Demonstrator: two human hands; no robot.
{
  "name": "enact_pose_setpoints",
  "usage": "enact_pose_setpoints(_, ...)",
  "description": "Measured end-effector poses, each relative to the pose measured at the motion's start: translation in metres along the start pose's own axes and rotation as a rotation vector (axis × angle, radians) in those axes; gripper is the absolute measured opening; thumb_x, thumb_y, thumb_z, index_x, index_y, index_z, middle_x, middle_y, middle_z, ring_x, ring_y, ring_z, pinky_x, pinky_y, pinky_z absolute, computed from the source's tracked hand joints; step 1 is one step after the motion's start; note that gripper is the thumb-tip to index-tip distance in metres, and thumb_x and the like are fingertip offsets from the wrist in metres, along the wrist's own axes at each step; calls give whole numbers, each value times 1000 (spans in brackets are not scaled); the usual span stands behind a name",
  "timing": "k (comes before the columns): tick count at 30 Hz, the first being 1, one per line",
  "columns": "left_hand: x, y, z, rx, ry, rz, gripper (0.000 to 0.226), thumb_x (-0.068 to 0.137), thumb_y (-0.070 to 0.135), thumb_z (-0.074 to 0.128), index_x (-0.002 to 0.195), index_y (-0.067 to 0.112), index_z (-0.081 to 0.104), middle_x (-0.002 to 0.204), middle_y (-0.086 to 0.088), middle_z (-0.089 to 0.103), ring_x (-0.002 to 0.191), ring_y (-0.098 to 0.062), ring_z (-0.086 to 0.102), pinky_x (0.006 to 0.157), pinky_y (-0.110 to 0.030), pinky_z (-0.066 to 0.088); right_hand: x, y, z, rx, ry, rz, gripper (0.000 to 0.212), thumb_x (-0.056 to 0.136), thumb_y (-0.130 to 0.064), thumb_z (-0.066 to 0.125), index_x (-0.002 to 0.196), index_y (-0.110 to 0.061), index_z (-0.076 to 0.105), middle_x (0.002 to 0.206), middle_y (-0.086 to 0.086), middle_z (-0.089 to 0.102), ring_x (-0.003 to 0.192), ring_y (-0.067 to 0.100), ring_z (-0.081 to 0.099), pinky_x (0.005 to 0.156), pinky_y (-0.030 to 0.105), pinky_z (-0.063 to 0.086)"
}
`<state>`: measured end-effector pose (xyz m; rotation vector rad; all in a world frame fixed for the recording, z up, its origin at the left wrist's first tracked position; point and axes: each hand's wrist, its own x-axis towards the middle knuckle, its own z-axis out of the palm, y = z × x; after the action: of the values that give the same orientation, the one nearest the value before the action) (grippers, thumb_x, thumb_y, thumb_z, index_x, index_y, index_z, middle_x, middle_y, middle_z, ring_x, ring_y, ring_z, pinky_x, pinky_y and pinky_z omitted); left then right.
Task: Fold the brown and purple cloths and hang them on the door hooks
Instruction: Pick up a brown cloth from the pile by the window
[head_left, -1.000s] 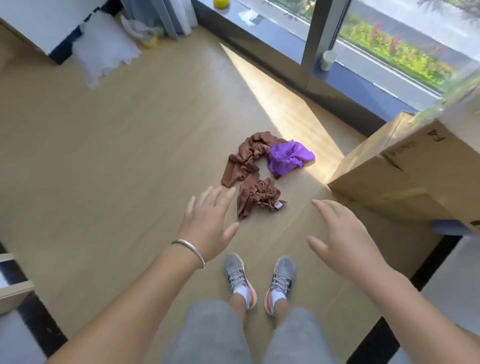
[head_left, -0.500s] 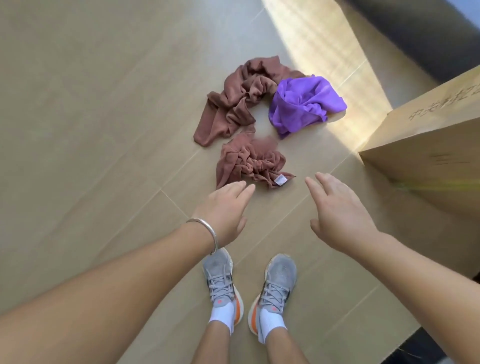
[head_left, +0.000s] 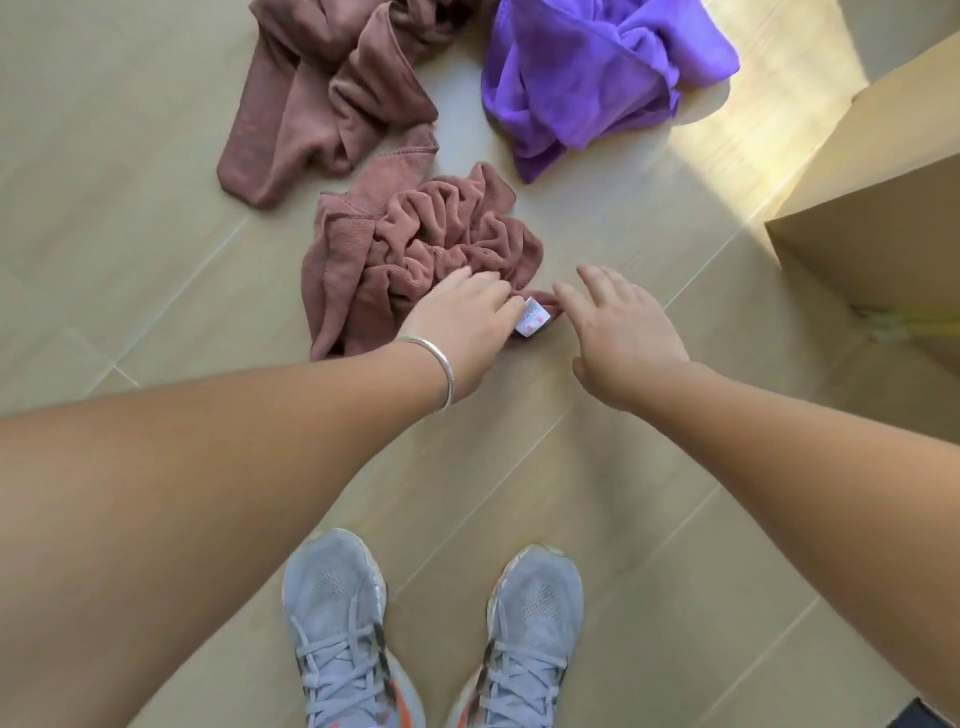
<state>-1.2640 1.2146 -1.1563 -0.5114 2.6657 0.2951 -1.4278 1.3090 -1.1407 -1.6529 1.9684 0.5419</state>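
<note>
Lots of brown, purple and beige showing here

The crumpled brown cloth (head_left: 415, 249) nearest the feet is looking a dusty reddish brown, with a little white tag (head_left: 531, 317) carrying faint pinkish print. The second brown cloth (head_left: 332, 98) further up is showing that same rusty brown shade. The purple cloth (head_left: 592, 73) is glowing a bright violet, lighter where the sun is hitting it. The floor (head_left: 130, 197) is looking pale beige with thin lighter seam lines, the cardboard box (head_left: 883, 223) is sitting there plain tan, the bracelet (head_left: 441, 364) is shining silver, and the sneakers (head_left: 337, 623) are showing light grey with orange and black accents.
</note>
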Motion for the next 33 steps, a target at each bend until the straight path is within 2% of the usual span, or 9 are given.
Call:
enact_pose_setpoints(2, 7, -7, 12, 63, 51, -42, 50, 87, 14, 42, 137, 15, 38, 127, -4, 47, 125, -27, 39, 115, -40, 16, 17, -1, 12, -1, 55, -14, 70, 89, -23, 50, 151, -24, 17, 160, 11, 8, 147, 27, 7, 116, 39, 18)
enact_pose_setpoints(4, 10, -13, 19, 75, 69, -83, 45, 85, 10, 33, 128, 16, 45, 115, -5, 53, 112, -30, 46, 109, -41, 23, 31, -4, 20, 19, 110, -46, 57, 92, -25, 48, 147, -26, 31, 158, 13, 15, 146, 29, 11, 115, 40, 19)
enact_pose_setpoints(7, 2, -21, 16, 56, 2, -130, 28, 88, 12, 42, 115, 18, 50, 107, -3, 60, 102, -29, 52, 91, -38, 32, 38, -9, 17, 95, 205, -84, 32, 98, -26, 45, 124, -23, 63, 149, 13, 37, 142, 30, 23, 110, 40, 27)
enact_pose_setpoints(10, -27, -33, 1, 10, -42, -172, 23, 91, 29, 51, 112, 20, 53, 107, -2, 63, 102, -28, 56, 79, -36, 33, 20, -19, -6, 163, 299, -101, 25, 95, -20, 51, 103, -14, 74, 131, 15, 57, 131, 35, 41, 102, 43, 38)
enact_pose_setpoints(15, -90, -64, -54, -108, -24, -258, 30, 96, 39, 42, 118, 25, 55, 109, 0, 63, 101, -28, 58, 75, -36, 42, -24, -33, -88, 227, 434, -209, 13, 86, -12, 63, 91, -6, 74, 103, 12, 70, 104, 35, 61, 85, 40, 51)
enact_pose_setpoints(21, -155, -119, -173, -152, 80, -402, 31, 98, 45, 38, 114, 32, 61, 103, 2, 63, 97, -27, 61, 68, -34, 44, -48, -68, -236, 337, 447, -319, 17, 93, -18, 51, 100, -7, 63, 109, 8, 63, 104, 29, 57, 85, 39, 47)
enact_pose_setpoints(24, -197, -151, -243, -159, 159, -504, 32, 98, 46, 36, 107, 30, 63, 101, 2, 65, 97, -27, 60, 68, -32, 43, -64, -101, -318, 443, 482, -295, 19, 98, -24, 39, 99, -12, 53, 91, 4, 61, 86, 26, 56, 71, 40, 45)
enact_pose_setpoints(26, -226, -169, -283, -159, 220, -563, 35, 98, 46, 34, 111, 31, 63, 101, 1, 63, 99, -27, 59, 67, -31, 40, -75, -126, -367, 479, 511, -309, 17, 100, -25, 36, 95, -14, 48, 77, 5, 57, 73, 28, 54, 63, 39, 40)
enact_pose_setpoints(33, -370, -251, -395, -134, 409, -817, 35, 99, 50, 31, 105, 35, 62, 91, 5, 59, 94, -24, 60, 60, -29, 35, -119, -247, -532, 391, 620, -545, 18, 101, -32, 35, 106, -19, 46, 67, 0, 52, 65, 32, 51, 57, 36, 36)
